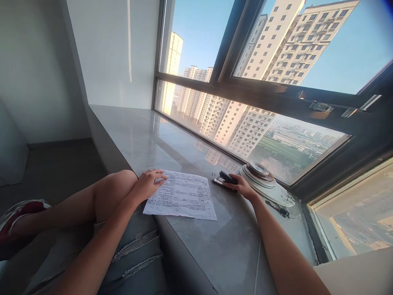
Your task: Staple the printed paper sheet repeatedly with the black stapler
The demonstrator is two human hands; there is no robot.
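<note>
A printed sheet of paper [184,196] lies on the grey stone sill, its near left corner at the sill's front edge. My left hand [149,183] rests on the sheet's upper left edge, fingers spread flat. To the right of the paper, my right hand [242,186] is closed around a black stapler [226,178] that lies on the sill. Two tiny pale pieces [213,175] are just left of the stapler.
A stack of plates [259,180] stands by the window, close behind my right hand. Keys [283,212] lie right of my right wrist. The sill's front edge [184,250] runs beside my legs. Dark window frames border the sill's far side.
</note>
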